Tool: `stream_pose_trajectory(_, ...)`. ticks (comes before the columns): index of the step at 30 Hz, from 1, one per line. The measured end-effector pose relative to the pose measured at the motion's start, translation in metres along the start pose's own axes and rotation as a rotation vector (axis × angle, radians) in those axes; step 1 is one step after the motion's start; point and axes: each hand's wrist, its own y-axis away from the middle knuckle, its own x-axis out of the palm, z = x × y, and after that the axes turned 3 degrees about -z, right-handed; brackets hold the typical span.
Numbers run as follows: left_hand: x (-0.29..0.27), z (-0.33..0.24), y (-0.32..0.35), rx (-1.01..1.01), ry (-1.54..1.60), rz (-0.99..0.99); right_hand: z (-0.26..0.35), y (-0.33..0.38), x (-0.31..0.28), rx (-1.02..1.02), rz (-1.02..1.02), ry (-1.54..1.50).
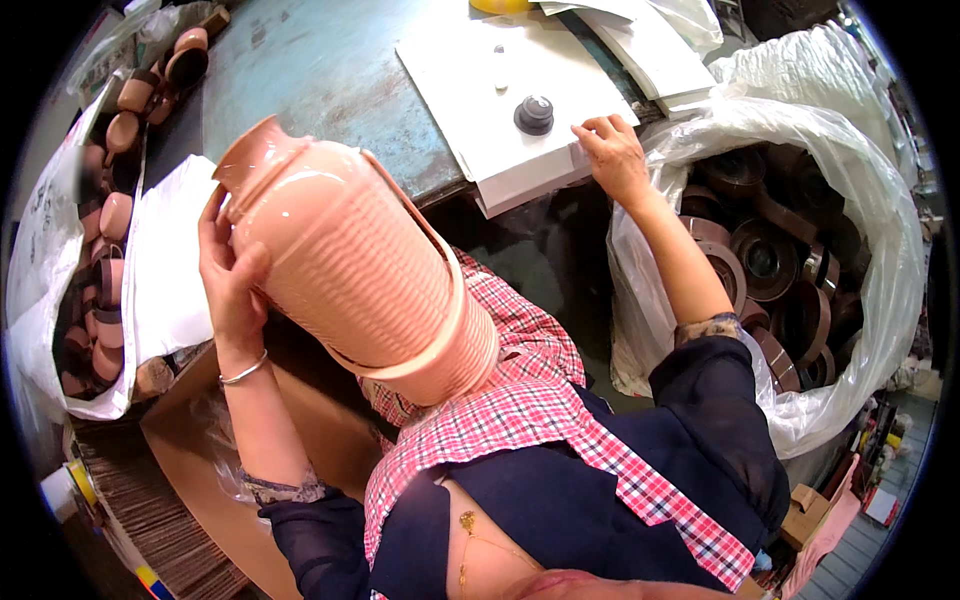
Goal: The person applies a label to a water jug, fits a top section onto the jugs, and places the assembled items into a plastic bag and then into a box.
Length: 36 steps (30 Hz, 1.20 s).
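A pink plastic thermos jug with a ribbed body and a side handle lies tilted against my lap. Its flared mouth points up and to the left. My left hand grips it near the neck, with the thumb on the shoulder. On the right, my right hand is at the edge of a stack of white sheets. Its fingers are bent and somewhat apart, and nothing shows in them. Just left of that hand, a black round knob-like part stands on the sheets, with two tiny pieces farther back.
A plastic-lined bag of dark brown round parts stands at the right. On the left, another bag holds pink and brown cup-like parts. An open cardboard box is below my left arm. The worn blue-green tabletop lies ahead.
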Motion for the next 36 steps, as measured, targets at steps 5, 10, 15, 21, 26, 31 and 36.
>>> stream_pose_trajectory(5, 0.001, 0.005, 0.015, -0.013, 0.058, -0.030, -0.018, 0.008, 0.020, -0.112, 0.017, 0.072)
stream_pose_trajectory(10, -0.002, 0.004, 0.018, 0.018, -0.002, -0.102, -0.009, 0.008, 0.013, -0.232, -0.008, 0.106)
stream_pose_trajectory(15, -0.006, 0.004, 0.021, 0.033, 0.080, -0.078, 0.018, 0.020, -0.025, -0.134, 0.022, 0.187)
stream_pose_trajectory(21, -0.018, -0.005, 0.040, 0.026, -0.027, -0.056, 0.076, 0.000, -0.057, 0.248, 0.028, -0.278)
stream_pose_trajectory(26, -0.008, -0.004, 0.042, 0.120, -0.029, -0.079, 0.149, -0.073, -0.062, 0.533, 0.138, -1.328)
stream_pose_trajectory(31, 0.000, -0.002, 0.040, 0.091, -0.096, -0.146, 0.215, -0.124, -0.069, 0.437, 0.347, -1.626)
stream_pose_trajectory(36, 0.003, 0.000, 0.039, 0.132, -0.139, -0.162, 0.237, -0.130, -0.067, 0.537, 0.438, -1.556)
